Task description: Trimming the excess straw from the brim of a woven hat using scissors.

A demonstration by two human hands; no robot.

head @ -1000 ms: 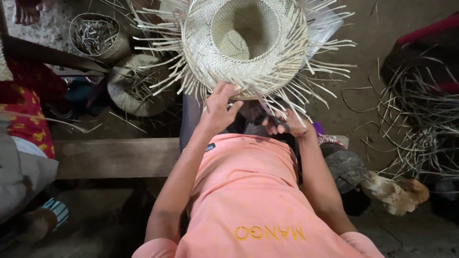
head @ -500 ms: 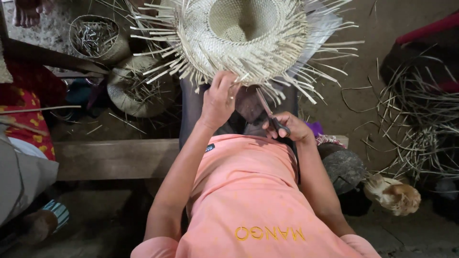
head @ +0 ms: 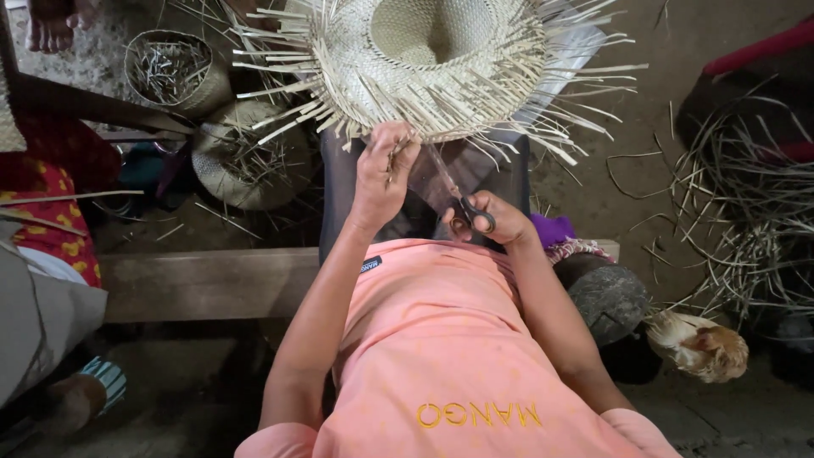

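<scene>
Scissors (head: pixel 458 193) sit closed-gripped in the right hand (head: pixel 492 219), now drawn nearer the lap than a second ago, blades angled up to the fringe. Left hand (head: pixel 381 174) pinches loose strands at the near brim of the woven straw hat (head: pixel 424 59), which has shifted slightly farther; trimming moves along the edge.

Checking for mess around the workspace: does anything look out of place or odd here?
A chicken crouches on the floor at the person's right side. Loose reed strips sprawl across the ground there. The woven hat has an untrimmed, ragged fringe; the left hand pinches strands while the right hand holds scissors.
</scene>
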